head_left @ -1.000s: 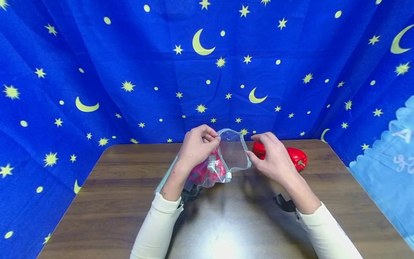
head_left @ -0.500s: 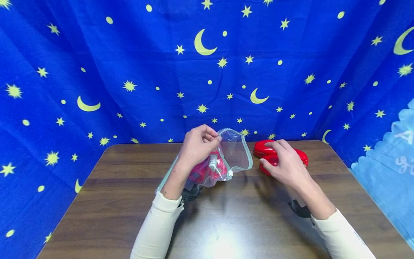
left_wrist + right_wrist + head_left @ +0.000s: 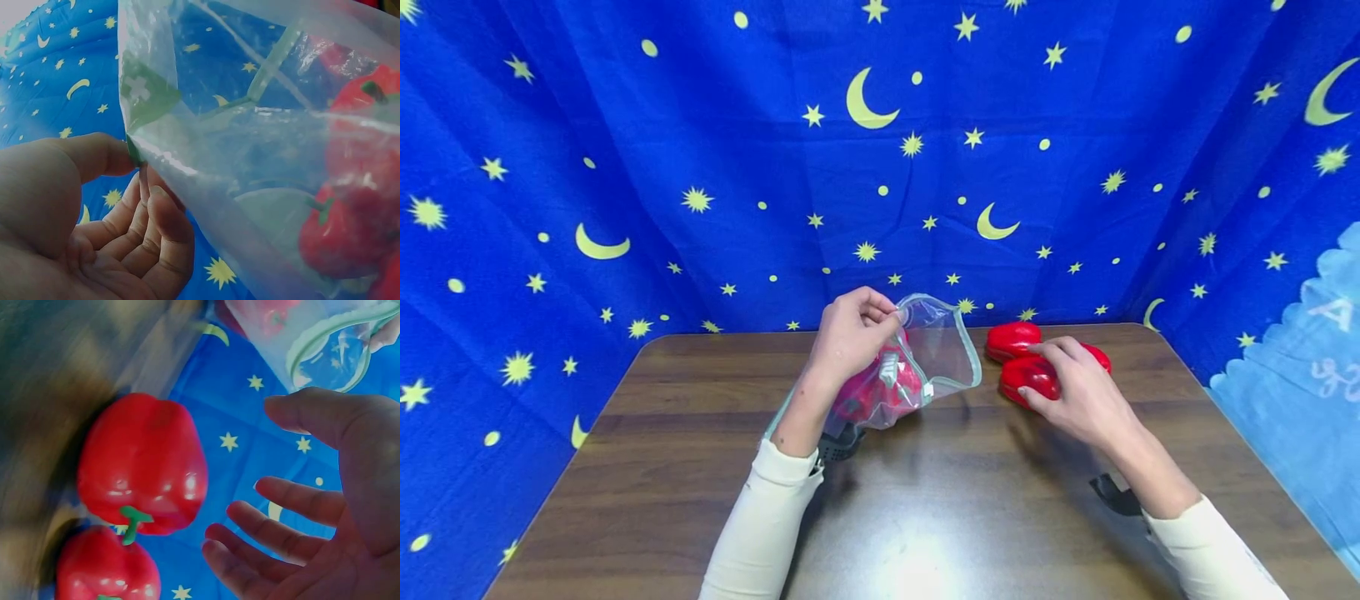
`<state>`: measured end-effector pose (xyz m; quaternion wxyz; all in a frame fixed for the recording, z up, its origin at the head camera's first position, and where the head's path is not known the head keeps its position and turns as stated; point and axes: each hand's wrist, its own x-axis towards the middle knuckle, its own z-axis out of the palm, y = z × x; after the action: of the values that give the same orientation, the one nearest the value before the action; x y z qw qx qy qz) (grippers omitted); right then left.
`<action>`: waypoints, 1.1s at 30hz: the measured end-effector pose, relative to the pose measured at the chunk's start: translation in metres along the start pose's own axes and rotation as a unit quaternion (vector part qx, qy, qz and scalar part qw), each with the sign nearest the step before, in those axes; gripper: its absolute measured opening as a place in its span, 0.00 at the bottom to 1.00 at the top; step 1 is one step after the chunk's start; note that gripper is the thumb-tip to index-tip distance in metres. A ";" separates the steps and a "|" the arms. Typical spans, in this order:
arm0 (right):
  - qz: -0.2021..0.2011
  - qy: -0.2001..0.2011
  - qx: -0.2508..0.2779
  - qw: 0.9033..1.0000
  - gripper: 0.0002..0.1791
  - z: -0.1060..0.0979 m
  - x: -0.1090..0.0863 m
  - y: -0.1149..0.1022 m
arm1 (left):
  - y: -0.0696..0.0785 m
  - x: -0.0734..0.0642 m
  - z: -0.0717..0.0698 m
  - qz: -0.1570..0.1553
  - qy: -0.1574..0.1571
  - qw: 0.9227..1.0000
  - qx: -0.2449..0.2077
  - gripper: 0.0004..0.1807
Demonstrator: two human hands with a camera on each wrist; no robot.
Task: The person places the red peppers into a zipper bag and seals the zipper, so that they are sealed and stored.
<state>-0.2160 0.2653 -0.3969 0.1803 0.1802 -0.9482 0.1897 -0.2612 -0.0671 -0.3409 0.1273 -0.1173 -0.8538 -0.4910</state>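
Observation:
My left hand [image 3: 850, 337] pinches the rim of a clear zip bag [image 3: 940, 346] with pale green trim and a white slider. Red bell peppers with green stems show through its plastic, one bagged pepper [image 3: 340, 231] clearly in the left wrist view. The bag's mouth gapes toward the right. My right hand [image 3: 1086, 400] hovers over loose red bell peppers, thumb and fingers spread apart. A near pepper [image 3: 1028, 382] lies by its thumb, and another pepper [image 3: 1013, 340] sits behind. The right wrist view shows a large pepper [image 3: 142, 465] apart from the fingertips.
The brown wooden table [image 3: 700, 483] ends at a blue curtain [image 3: 790, 150] with moons and stars. A light blue cloth [image 3: 1300, 375] hangs at the right. Dark wrist mounts [image 3: 1116, 496] sit under both wrists.
My right hand has left the bag's mouth and moved right, coming down over the loose peppers. My left hand keeps its pinch on the bag, which has shifted only slightly.

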 end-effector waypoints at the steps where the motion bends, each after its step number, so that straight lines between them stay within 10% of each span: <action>1: 0.002 -0.005 -0.001 1.000 0.31 0.001 -0.001 0.001 | -0.001 0.000 0.000 0.000 0.002 1.000 -0.001 0.04; 33: -0.025 -0.058 -0.028 0.998 0.32 0.019 -0.002 0.018 | -0.013 0.003 -0.027 0.078 -0.097 0.991 0.039 0.05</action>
<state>-0.2272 0.2735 -0.4191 0.1350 0.2093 -0.9571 0.1482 -0.2654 -0.0968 -0.3370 0.0858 -0.2254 -0.8689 -0.4322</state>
